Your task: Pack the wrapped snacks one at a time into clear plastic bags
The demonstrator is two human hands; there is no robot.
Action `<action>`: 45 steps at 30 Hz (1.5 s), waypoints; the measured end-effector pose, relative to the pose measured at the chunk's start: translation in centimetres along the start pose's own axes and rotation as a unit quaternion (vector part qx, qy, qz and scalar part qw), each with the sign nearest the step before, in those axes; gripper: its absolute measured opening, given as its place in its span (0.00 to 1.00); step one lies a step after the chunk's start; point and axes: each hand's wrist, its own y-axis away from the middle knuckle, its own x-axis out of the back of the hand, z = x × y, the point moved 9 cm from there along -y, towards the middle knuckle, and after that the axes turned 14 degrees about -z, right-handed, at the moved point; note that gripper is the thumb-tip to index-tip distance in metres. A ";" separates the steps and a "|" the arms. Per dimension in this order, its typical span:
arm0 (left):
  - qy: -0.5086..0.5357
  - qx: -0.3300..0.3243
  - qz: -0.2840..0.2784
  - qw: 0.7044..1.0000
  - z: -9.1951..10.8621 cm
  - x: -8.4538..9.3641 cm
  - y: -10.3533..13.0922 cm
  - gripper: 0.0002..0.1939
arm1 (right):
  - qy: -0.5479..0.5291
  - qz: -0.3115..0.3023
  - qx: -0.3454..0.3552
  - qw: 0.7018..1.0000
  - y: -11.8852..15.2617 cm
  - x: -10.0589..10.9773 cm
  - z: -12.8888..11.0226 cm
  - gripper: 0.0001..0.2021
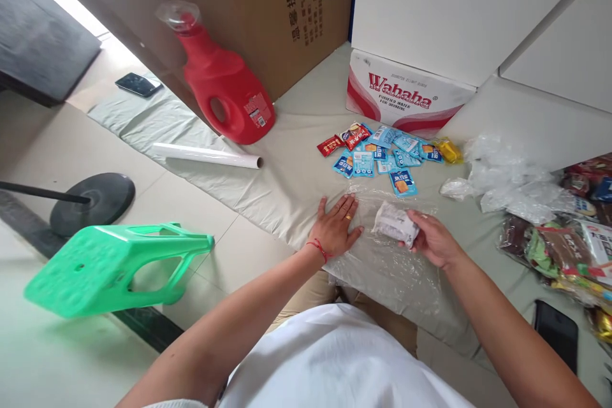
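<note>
My left hand (336,224) lies flat with its fingers spread, on the left edge of a clear plastic sheet (396,274) that rests on the pale cloth (287,194). In my right hand (433,239) is a small whitish wrapped packet (394,223), pinched at its right end over the sheet. Beyond the hands sits a loose group of blue snack packets (363,164), with one blue packet (403,183) nearer to me. Red packets (354,135) lie at the group's left and a yellow one (448,150) at its right.
A white Wahaha box (406,92) stands behind the packets. Left of it are a red jug (227,89), a white roll (208,155) and a green stool (109,268). Crumpled clear plastic (509,178), assorted snack bags (564,252) and a black phone (556,335) lie on the right.
</note>
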 end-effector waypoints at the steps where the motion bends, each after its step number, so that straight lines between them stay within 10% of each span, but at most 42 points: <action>1: -0.001 0.000 0.002 1.000 0.0 0.0 0.0 0.36 | -0.004 -0.015 -0.022 1.000 -0.3 -0.6 1.1 0.30; 6: 0.013 -0.002 0.004 1.000 0.0 0.1 0.1 0.32 | 0.245 0.029 -0.057 0.967 -0.8 -0.7 2.0 0.30; 11: 0.015 -0.006 0.008 1.000 0.0 0.1 0.1 0.32 | 0.651 0.207 0.088 0.725 2.7 -1.7 -3.5 0.29; 14: 0.006 -0.006 0.014 1.000 0.1 0.1 0.1 0.32 | 0.702 0.125 0.178 0.678 3.0 -4.5 -3.1 0.28; 17: 0.002 -0.004 0.018 1.000 0.1 0.1 0.1 0.32 | 0.709 0.034 0.205 0.674 1.9 -6.0 -1.2 0.28; 26: 0.018 -0.002 0.011 1.000 0.0 0.0 0.0 0.33 | 0.686 0.008 0.243 0.686 1.9 -4.4 -0.2 0.29; 34: 0.057 -0.031 0.097 0.993 -1.0 1.9 2.2 0.29 | 0.628 0.106 0.282 0.717 7.5 -3.2 -0.3 0.30; 37: 0.060 -0.127 0.130 0.982 0.3 2.3 5.2 0.25 | 0.605 0.141 0.279 0.732 11.4 -2.9 1.3 0.28; 41: 0.031 -0.344 0.038 0.938 3.5 -0.4 9.6 0.20 | 0.625 0.107 0.227 0.739 13.7 -2.9 5.5 0.28; 45: 0.010 -0.341 0.015 0.940 2.4 -2.4 10.8 0.16 | 0.620 0.132 0.229 0.739 14.1 -1.6 7.2 0.19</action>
